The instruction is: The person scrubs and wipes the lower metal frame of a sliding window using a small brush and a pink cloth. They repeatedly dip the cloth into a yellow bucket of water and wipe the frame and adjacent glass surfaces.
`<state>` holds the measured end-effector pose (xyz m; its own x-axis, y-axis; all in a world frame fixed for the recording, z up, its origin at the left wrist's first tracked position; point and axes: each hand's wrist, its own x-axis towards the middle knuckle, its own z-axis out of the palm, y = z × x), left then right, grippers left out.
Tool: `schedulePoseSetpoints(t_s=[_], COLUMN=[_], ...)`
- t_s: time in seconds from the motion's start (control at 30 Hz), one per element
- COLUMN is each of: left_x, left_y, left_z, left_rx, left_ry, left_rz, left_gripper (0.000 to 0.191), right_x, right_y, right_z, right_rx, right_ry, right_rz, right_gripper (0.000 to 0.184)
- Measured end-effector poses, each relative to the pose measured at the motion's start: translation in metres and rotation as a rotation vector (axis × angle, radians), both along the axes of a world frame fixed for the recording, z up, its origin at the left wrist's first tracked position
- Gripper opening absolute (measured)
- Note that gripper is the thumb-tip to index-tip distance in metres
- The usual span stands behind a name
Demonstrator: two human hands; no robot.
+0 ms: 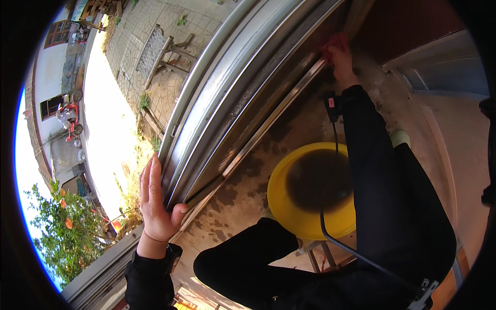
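Note:
My left hand (157, 207) rests flat against the end of a metal sliding-window frame (217, 100), fingers extended and thumb apart, holding nothing. At the upper right, my right hand (341, 60) presses a red cloth (332, 43) on the inner ledge near the frame's far end; its fingers close on the cloth. Below my right forearm stands a yellow plastic basin (282, 205) with dark, murky water (316, 180) in it. A small black device (331, 106) with a cable hangs beside my right wrist.
Wet spots mark the floor (221, 228) around the basin. My bent legs are on both sides of it, with a stool's legs (325, 257) below. A black cable (348, 250) crosses over the basin's rim. Outside lie a paved yard (209, 17), a wooden frame (155, 58) and a fruit tree (66, 232).

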<state>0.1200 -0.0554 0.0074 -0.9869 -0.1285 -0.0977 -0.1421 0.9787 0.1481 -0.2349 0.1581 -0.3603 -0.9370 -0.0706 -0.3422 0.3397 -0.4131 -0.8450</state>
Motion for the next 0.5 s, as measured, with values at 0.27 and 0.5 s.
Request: schedulePoseSetpoints(t_s=[0.27, 0.5], left_x=[-0.004, -0.003], left_y=[0.0, -0.003], left_z=[-0.001, -0.004], left_rx=[0.042, 0.021], left_ry=[0.051, 0.102], left_rz=[-0.016, -0.075], left_gripper=[0.083, 0.083], right_x=[0.111, 0.277], right_y=[-0.057, -0.118], right_z=[-0.011, -0.002], right_rx=[0.528, 0.189], right_ry=[-0.067, -0.319], right_rz=[0.088, 0.261], right_gripper=[0.04, 0.04])
